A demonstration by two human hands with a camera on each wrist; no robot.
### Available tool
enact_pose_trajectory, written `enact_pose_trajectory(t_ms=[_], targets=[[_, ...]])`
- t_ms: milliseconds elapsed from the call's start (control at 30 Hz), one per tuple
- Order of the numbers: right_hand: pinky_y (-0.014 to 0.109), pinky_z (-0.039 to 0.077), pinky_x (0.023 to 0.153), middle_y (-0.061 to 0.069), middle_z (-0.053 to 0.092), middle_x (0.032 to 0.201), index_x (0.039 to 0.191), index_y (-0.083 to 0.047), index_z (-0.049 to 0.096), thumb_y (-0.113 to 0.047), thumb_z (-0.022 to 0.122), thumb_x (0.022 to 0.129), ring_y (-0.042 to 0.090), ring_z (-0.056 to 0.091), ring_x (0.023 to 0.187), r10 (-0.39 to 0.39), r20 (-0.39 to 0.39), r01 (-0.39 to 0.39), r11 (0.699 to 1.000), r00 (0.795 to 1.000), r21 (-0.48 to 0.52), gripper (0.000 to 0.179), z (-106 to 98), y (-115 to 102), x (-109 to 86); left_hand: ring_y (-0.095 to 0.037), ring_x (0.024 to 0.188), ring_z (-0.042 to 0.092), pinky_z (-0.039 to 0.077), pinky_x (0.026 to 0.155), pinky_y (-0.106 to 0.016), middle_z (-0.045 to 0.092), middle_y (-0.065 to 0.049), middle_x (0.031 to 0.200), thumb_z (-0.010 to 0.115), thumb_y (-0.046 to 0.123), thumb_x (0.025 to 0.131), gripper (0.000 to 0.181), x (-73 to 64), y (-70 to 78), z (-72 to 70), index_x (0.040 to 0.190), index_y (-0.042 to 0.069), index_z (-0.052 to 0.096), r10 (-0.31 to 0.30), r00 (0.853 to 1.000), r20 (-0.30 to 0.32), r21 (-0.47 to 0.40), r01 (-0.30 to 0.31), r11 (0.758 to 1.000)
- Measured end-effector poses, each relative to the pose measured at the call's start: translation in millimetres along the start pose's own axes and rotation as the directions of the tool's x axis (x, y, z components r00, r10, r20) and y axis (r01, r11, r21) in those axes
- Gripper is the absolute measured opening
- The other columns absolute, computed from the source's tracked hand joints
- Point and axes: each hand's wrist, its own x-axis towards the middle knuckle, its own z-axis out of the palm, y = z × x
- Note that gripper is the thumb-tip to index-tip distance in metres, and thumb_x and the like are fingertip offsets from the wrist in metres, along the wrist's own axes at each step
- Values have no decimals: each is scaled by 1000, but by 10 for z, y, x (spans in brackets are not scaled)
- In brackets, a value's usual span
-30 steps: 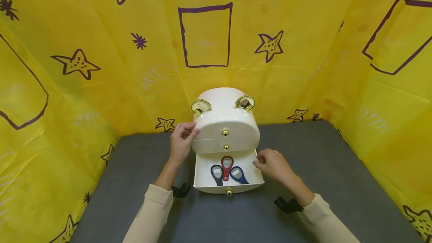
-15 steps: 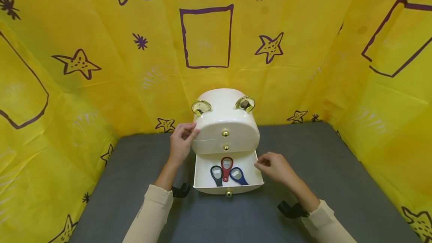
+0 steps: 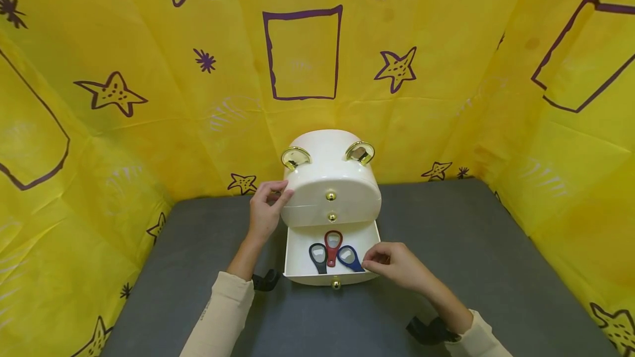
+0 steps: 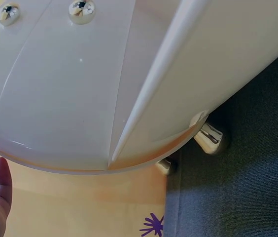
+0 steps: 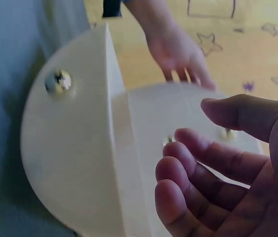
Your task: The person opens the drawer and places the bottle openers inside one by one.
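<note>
A white drawer cabinet (image 3: pixel 332 169) with gold round knobs stands against the back cloth. Its bottom drawer (image 3: pixel 297 241) is pulled out. Inside lie three small magnifying glasses, black (image 3: pixel 322 268), red (image 3: pixel 331 261) and blue (image 3: pixel 357 265). My left hand (image 3: pixel 264 209) rests its fingertips on the cabinet's left side; the left wrist view shows its fingers (image 4: pixel 3 185) at the cabinet's edge. My right hand (image 3: pixel 401 264) hovers over the drawer's front right corner, fingertips right at the blue handle. In the right wrist view, its thumb (image 5: pixel 232 113) and loosely bent fingers stand apart with nothing between them.
Two gold-rimmed ears (image 3: pixel 360 152) stick up from the cabinet top. Short gold feet (image 4: pixel 212 138) carry the cabinet on a dark grey table (image 3: pixel 213 236). Yellow cloth (image 3: pixel 223 125) with purple drawings encloses the back and both sides.
My right hand first drew back slightly from the drawer's right side, then moved left and toward the front, over the blue magnifying glass's handle. My left hand and the drawer have stayed put.
</note>
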Motion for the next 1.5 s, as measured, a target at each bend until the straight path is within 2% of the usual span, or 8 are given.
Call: enact_pose_trajectory(t_ms=[300,367,467,567,700,967,1267,1500], targets=[[17,49,56,3,70,73,84,-4,72,-11,69,89,-9,52,66,-127,49,122,987,991,103,9,497,-36,-116,-4,96,56,47,76,-8,62,-29,108,73,1,84,22,5,-49,10,101,-12,68,20,1000,-16,-38,-21,999],[18,49,53,8,69,71,86,-2,72,-11,68,89,-7,53,63,-88,92,71,982,992,176,11,605,-11,-132,-2,96,56,48,76,-7,62,-29,108,73,0,83,22,7,-55,10,100,-12,68,27,999,-16,-42,-28,999],[20,49,49,16,68,72,94,5,70,-13,66,90,-2,56,58,39,149,-82,950,988,301,19,775,50,-153,-2,95,56,48,76,-7,62,-29,108,74,0,83,22,6,-55,9,100,-12,68,29,999,-20,-43,-30,999],[21,49,46,23,67,73,103,12,66,-14,64,93,5,57,53,174,168,-230,880,970,416,28,938,131,-163,-2,95,56,48,76,-7,62,-29,107,74,0,83,22,2,-54,8,100,-12,68,29,999,-22,-41,-30,999],[21,50,47,19,68,79,105,15,64,-18,62,95,8,59,53,280,146,-314,794,949,520,35,1089,205,-154,-1,95,56,48,75,-7,62,-30,107,74,-1,82,22,2,-54,10,100,-13,68,31,999,-23,-45,-32,998],[20,51,48,5,66,80,104,17,62,-26,58,98,8,61,53,381,69,-340,713,922,613,43,1204,240,-111,-8,95,56,47,76,-8,61,-30,107,73,0,83,23,2,-39,14,101,-13,68,20,1000,-12,-44,-20,999],[20,51,49,3,65,76,102,20,60,-21,61,96,8,60,52,421,29,-333,673,907,660,41,1227,240,-31,-7,96,56,47,76,-8,61,-31,108,73,0,83,23,7,-30,8,101,-13,68,19,1000,-12,-37,-20,999],[21,51,48,3,65,74,104,20,59,-19,60,97,9,60,51,436,-21,-305,661,900,686,40,1190,292,181,-2,94,55,47,75,-8,61,-30,108,74,0,83,23,13,-42,19,102,-12,68,9,1000,-8,-41,-9,999]])
